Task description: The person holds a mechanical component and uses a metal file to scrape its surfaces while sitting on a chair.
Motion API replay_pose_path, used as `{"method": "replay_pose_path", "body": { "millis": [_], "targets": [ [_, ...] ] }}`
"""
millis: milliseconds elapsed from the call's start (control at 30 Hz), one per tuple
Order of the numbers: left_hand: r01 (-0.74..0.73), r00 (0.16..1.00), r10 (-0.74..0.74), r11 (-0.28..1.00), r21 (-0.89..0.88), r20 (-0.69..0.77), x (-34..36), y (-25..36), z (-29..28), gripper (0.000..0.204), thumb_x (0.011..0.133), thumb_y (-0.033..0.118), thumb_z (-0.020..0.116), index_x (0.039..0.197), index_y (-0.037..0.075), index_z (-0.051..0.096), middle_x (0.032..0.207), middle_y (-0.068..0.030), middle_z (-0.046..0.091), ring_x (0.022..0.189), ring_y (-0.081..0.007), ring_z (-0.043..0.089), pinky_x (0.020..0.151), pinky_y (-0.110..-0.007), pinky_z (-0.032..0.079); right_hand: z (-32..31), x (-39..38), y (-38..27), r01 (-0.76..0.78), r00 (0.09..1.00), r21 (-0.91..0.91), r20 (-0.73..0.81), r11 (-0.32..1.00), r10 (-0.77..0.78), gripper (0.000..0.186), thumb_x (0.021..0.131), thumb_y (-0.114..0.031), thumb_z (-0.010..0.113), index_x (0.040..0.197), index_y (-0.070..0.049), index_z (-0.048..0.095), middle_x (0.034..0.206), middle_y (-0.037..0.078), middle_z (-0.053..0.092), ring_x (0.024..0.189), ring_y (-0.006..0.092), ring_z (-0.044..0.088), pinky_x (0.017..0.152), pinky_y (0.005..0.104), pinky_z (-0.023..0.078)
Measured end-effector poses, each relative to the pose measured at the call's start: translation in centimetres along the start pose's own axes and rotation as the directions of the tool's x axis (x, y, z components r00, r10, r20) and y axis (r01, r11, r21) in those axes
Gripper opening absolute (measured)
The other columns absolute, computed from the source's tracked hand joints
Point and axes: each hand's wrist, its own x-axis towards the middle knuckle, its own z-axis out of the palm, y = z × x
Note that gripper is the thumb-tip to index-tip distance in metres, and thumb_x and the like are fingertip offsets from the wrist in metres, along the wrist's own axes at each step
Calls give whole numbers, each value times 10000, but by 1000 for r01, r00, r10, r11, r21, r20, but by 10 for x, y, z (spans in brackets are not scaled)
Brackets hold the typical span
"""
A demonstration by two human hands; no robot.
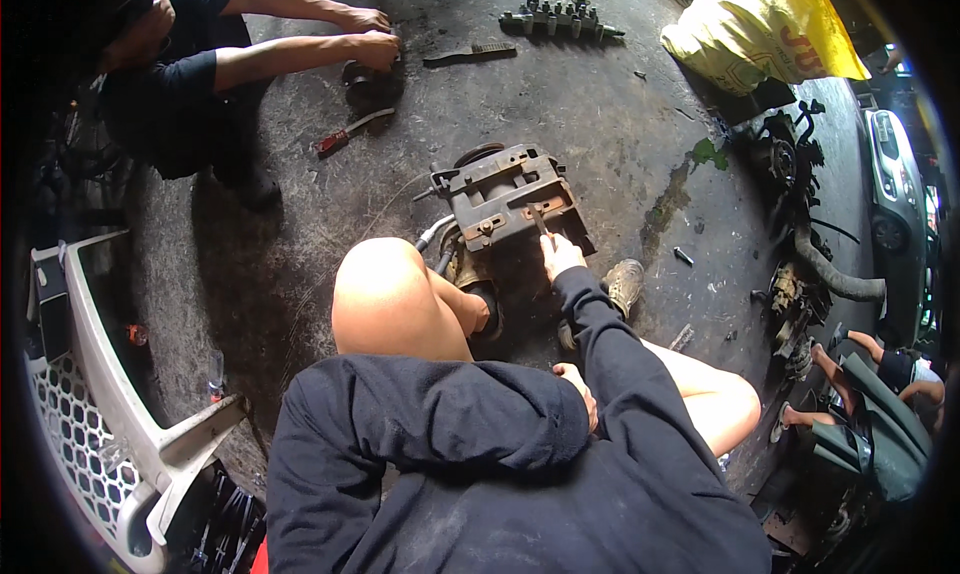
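A boxy, dark metal machine part (505, 196) with rusty plates and a round wheel at its far side lies on the floor before my feet. My right hand (564, 260) is closed on a slim, rust-brown hand tool (540, 222), whose exact kind I cannot make out. The tool's far end meets a rusty plate on the part's near right side. My left arm lies across my lap, and my left hand (582, 394) rests by my right sleeve, which hides most of its fingers.
A wire brush (470, 54), a red-handled tool (350, 134) and a metal valve-like assembly (562, 20) lie farther off. Another person's hands (375, 42) work on a dark round part at far left. A yellow sack (760, 34), engine parts and a pale car grille (90, 414) stand around.
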Motion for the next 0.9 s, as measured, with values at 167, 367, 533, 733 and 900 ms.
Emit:
{"method": "replay_pose_path", "body": {
  "millis": [167, 367, 533, 733, 900],
  "targets": [
    [-87, 992, 76, 990, -111, -100, 18, -1, 22, 197, 786, 351, 566, 738, 166, 614, 631, -15, 585, 623, -263, 561, 709, -585, 351, 6, 1, -7, -25, 999, -30, -30, 999, 24, 421, 948, -453, 488, 1138, -99, 615, 995, 251, 657, 958, 434, 622, 828, 485, 500],
    [-19, 975, 36, 997, -77, 218, 9, -7, -13, 284, 821, 422, 580, 1018, 282, 730, 1030, 14, 695, 1043, -300, 596, 781, -694, 360, 9, 10, 8, -80, 995, 147, 73, 986, 70, 385, 946, -405, 520, 1061, -62, 652, 946, 224, 675, 911, 422, 637, 794, 453, 510],
    [-96, 988, 93, 995, -19, -124, -4, 0, 0, 183, 820, 301, 538, 762, 143, 608, 637, -30, 584, 644, -269, 563, 715, -561, 357, 26, -4, 0, 23, 991, 92, -131, 996, -10, 381, 954, -419, 510, 1001, -61, 631, 826, 198, 681, 772, 382, 662, 705, 432, 523],
    [-129, 959, 141, 990, -64, 246, 28, -8, 6, 239, 865, 345, 532, 1013, 228, 677, 994, 5, 653, 988, -288, 571, 791, -657, 354, 35, 11, 18, 62, 995, 209, -85, 976, -46, 342, 950, -393, 533, 918, -64, 624, 628, 109, 589, 527, 237, 569, 513, 363, 453],
    [-124, 983, 134, 989, -84, 128, 5, 1, -11, 298, 824, 394, 575, 1049, 252, 709, 1052, 1, 682, 1039, -300, 586, 788, -676, 360, 46, 8, 44, -10, 980, 91, -199, 996, 28, 387, 942, -409, 536, 961, -35, 632, 718, 163, 647, 617, 317, 635, 607, 385, 517]
  ]
}}
